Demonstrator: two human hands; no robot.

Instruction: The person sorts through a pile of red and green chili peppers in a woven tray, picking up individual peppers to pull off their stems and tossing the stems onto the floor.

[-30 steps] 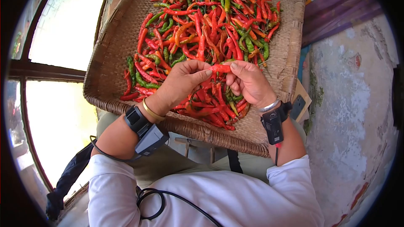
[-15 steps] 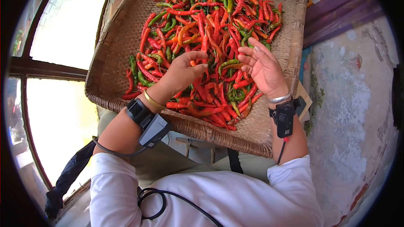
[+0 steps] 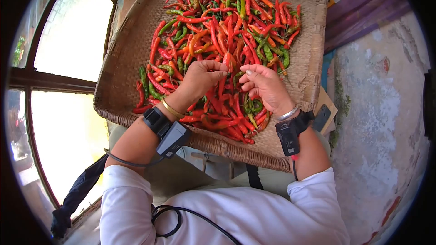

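Red, orange and green chili peppers (image 3: 227,120) lie heaped in a wide woven basket (image 3: 302,70). My left hand (image 3: 202,80) is over the middle of the heap, thumb and forefinger pinched together beside an upright red pepper (image 3: 226,59); whether it grips that pepper is unclear. Just to the right, my right hand (image 3: 265,85) hangs over the peppers with its fingers curled and the thumb against the forefinger. Anything between those fingertips is too small to make out. The two hands are close but apart.
A barred window (image 3: 63,81) stands on the left. On the right are a worn, stained wall surface (image 3: 377,118), purple cloth (image 3: 363,11) and a dark phone (image 3: 322,117) on a light board. The basket's near rim (image 3: 236,152) crosses above my lap.
My right hand has moved left and slightly down towards my left hand, and its spread fingers have closed. My left hand has shifted slightly, its fingertips still pinched.
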